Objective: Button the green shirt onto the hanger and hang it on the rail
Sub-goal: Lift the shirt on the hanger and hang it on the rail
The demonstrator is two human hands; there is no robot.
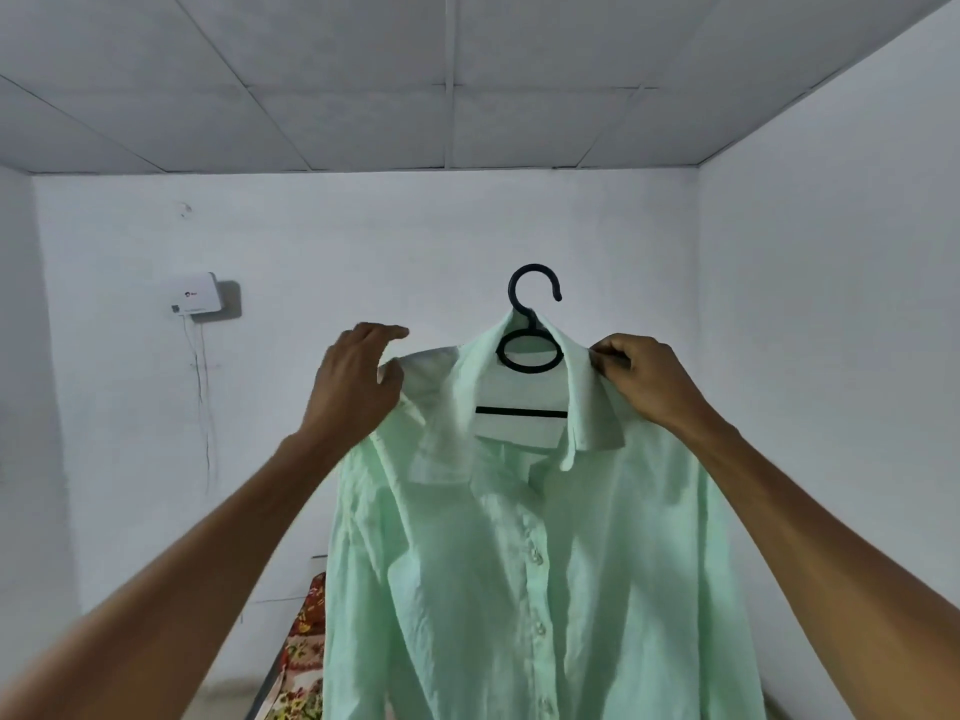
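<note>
I hold the green shirt (519, 537) up in front of me at arm's length, both arms raised toward the far wall (363, 241). The shirt sits on a dark hanger (530, 350): its hook stands free above the collar, its ring and a straight bar show inside the open neck. The front is buttoned down the middle, with the collar spread to either side.

My right hand (644, 381) pinches the shirt's shoulder just beside the collar, thumb and fingers curled tight on the cloth. My left hand (358, 376) is at the other shoulder; the thumb lies against the fabric and the fingers curve loosely over the top edge, their tips clear of the cloth. Whether it really grips the shoulder I cannot tell.

I can see no rail from here. Above me is a tiled ceiling (441, 85). On the far wall, to the left of my left hand and well apart from it, a small white box (195, 301) is mounted, with thin wires (202, 397) trailing down from it. Low on the left, partly hidden behind the hanging shirt and my left forearm, lies a flowered cloth (304, 652) in red and yellow. Nothing stands between my hands and the hook.
</note>
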